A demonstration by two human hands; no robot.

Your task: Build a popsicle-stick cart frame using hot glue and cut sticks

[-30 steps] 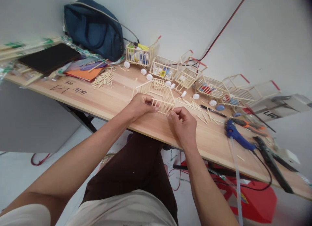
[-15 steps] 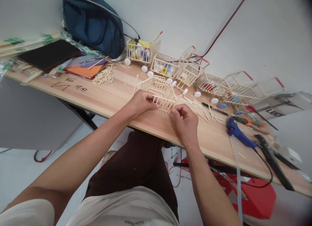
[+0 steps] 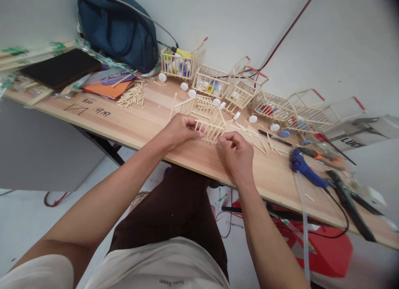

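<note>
Five carts point(image 3: 277, 107), one stick frame point(image 3: 210, 125), one glue gun point(image 3: 307, 170), one blue bag point(image 3: 120, 33)

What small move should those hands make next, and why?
Perhaps the right hand should gently press the stick frame at its near right corner: it is pinching there, while the left hand grips the near side, steadying it.

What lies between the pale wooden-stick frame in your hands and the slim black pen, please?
Loose, thin wooden sticks lie between the frame and the pen, in the head view.
</note>
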